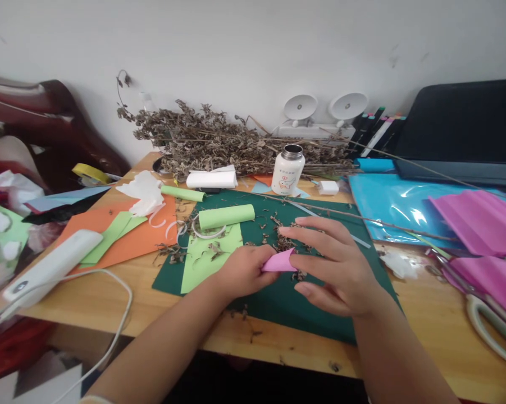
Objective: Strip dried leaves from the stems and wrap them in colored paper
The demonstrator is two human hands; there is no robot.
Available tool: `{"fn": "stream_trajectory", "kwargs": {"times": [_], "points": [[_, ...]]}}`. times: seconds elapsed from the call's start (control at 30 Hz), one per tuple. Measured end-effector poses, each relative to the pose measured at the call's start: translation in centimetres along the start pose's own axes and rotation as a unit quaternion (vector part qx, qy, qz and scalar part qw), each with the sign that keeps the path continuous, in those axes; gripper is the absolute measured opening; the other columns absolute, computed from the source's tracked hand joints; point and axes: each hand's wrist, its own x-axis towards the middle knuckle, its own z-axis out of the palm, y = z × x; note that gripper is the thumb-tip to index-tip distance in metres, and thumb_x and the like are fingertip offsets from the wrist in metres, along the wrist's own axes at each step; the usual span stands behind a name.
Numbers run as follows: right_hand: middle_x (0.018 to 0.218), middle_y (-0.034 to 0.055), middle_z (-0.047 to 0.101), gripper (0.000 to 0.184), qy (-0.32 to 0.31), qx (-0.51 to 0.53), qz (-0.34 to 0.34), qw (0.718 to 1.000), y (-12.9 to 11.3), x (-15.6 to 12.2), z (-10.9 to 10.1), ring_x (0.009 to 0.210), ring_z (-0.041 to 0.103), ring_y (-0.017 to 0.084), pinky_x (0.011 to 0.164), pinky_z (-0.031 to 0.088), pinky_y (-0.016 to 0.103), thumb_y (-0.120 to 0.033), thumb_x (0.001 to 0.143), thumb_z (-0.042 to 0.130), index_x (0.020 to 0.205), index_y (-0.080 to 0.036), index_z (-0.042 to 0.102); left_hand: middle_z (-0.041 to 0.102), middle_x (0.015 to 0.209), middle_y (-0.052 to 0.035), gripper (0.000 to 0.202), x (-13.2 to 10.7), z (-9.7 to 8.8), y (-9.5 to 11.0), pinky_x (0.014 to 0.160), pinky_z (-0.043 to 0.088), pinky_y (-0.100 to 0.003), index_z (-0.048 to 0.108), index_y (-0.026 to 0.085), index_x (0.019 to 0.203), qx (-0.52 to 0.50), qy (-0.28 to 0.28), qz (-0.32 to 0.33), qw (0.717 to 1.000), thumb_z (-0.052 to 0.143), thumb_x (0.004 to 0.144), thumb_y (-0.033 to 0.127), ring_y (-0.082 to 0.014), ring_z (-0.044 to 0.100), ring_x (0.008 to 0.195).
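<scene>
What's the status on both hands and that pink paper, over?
Left hand gripping curled pink paper. Right hand open at its other end, contact unclear. Dried leaf bits scattered close by on green mat.

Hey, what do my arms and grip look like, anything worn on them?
Your left grip and right grip look ungloved, with no rings visible. Right forearm is bare; left forearm is bare up to a pale band, cuff or bracelet unclear, at the bottom edge.

I count two hands of mine, one curled pink paper, two light-green paper rolls, one white bottle, two round white dishes, one yellow tape roll, one pair of scissors, one dark green mat.
</scene>
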Motion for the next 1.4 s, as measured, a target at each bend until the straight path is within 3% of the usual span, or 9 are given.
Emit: {"fn": "stream_trajectory", "kwargs": {"times": [0.23, 0.6, 0.83, 0.97, 1.13, 1.3, 1.4], "points": [[0.104, 0.0042, 0.055, 0.009, 0.032, 0.004, 0.007, 0.999, 0.3, -0.1, 0.1, 0.1, 0.046, 0.023, 0.079, 0.043, 0.041, -0.019, 0.064, 0.055, 0.073, -0.022, 0.055, 0.056, 0.061, -0.0014, 0.01, -0.1, -0.1, -0.2, 0.049, 0.032, -0.019, 0.052, 0.02, 0.073, 0.098, -0.008, 0.064, 0.993, 0.05, 0.069, 0.028, -0.012, 0.049, 0.053], [0.106, 0.0058, 0.053, 0.012, 0.021, 0.036, 0.0, 0.999, 0.1, 0.0, 0.0, 0.101, 0.044, 0.024, 0.08, 0.041, 0.042, -0.025, 0.065, 0.054, 0.077, -0.021, 0.055, 0.053, 0.058, -0.0008, 0.006, -0.1, -0.3, -0.1, 0.05, 0.031, -0.018, 0.049, 0.019, 0.069, 0.084, -0.047, 0.079, 0.992, 0.048, 0.07, 0.025, -0.0105, 0.048, 0.053], [0.106, 0.0066, 0.052, 0.012, 0.014, 0.056, 0.01, 0.998, -0.1, 0.1, -0.1, 0.102, 0.043, 0.024, 0.082, 0.039, 0.042, -0.022, 0.066, 0.051, 0.077, -0.02, 0.055, 0.051, 0.058, 0.0008, 0.015, -0.1, -0.2, -0.2, 0.049, 0.032, -0.018, 0.05, 0.017, 0.071, 0.073, -0.053, 0.069, 0.994, 0.049, 0.07, 0.032, -0.0096, 0.046, 0.052], [0.107, 0.0061, 0.05, 0.022, 0.05, 0.101, 0.057, 0.992, 0.3, -0.2, -0.1, 0.099, 0.045, 0.022, 0.086, 0.036, 0.041, -0.021, 0.067, 0.052, 0.089, -0.023, 0.051, 0.049, 0.058, 0.0012, 0.018, -0.1, -0.3, -0.1, 0.047, 0.03, -0.017, 0.05, 0.015, 0.069, 0.072, -0.035, 0.079, 0.994, 0.048, 0.071, 0.033, -0.0082, 0.044, 0.051], [0.11, 0.0088, 0.048, 0.053, -0.022, 0.184, 0.183, 0.966, 0.3, -0.4, 1.3, 0.103, 0.043, 0.022, 0.085, 0.038, 0.038, -0.035, 0.06, 0.063, 0.107, -0.021, 0.043, 0.047, 0.056, 0.002, 0.022, -0.1, -0.2, -0.2, 0.046, 0.029, -0.017, 0.048, 0.015, 0.064, 0.044, -0.013, 0.074, 0.996, 0.047, 0.071, 0.036, -0.0072, 0.041, 0.049], [0.097, 0.0051, 0.056, 0.024, -0.022, 0.209, 0.183, 0.96, -0.4, 0.1, 2.6, 0.094, 0.049, 0.018, 0.082, 0.039, 0.034, -0.031, 0.065, 0.06, 0.086, -0.022, 0.053, 0.043, 0.052, 0.0026, 0.031, -0.2, 0.0, -0.3, 0.046, 0.028, -0.018, 0.045, 0.015, 0.06, 0.001, -0.001, 0.079, 0.997, 0.044, 0.071, 0.044, -0.0074, 0.038, 0.048], [0.092, 0.0048, 0.057, 0.02, 0.007, 0.211, 0.157, 0.965, -0.5, 0.2, 2.9, 0.088, 0.051, 0.017, 0.079, 0.041, 0.034, -0.031, 0.065, 0.06, 0.082, -0.021, 0.054, 0.041, 0.05, 0.0031, 0.029, -0.2, 0.0, -0.2, 0.046, 0.028, -0.018, 0.043, 0.015, 0.058, -0.036, -0.007, 0.099, 0.994, 0.045, 0.071, 0.041, -0.007, 0.037, 0.047]]}}
